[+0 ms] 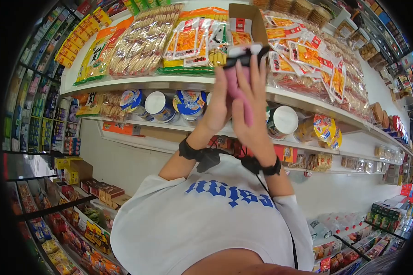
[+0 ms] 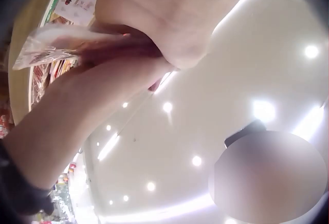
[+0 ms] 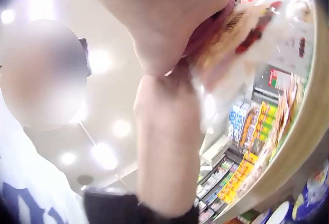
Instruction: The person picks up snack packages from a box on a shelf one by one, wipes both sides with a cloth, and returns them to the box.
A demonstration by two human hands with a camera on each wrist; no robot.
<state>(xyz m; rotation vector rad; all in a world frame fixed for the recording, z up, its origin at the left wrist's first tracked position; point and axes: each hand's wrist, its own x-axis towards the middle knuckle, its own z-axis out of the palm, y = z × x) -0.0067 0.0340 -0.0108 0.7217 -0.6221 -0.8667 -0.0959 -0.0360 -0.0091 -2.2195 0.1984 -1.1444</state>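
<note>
A pink packet with a black and white upper end stands between the two hands in the head view. The left hand lies along its left side, and the right hand presses from the right with fingers extended. The hands nearly meet at the palms. In the left wrist view, a clear plastic edge of the packet sticks out past the hands. Red print shows on the packet in the right wrist view. Its lower part is hidden between the palms, and the left fingertips are partly hidden.
Behind the hands runs a white shelf with bagged snacks and an open cardboard box. Round tubs stand on the lower shelf. More stocked racks line the left and right sides. A blurred head shows in the left wrist view.
</note>
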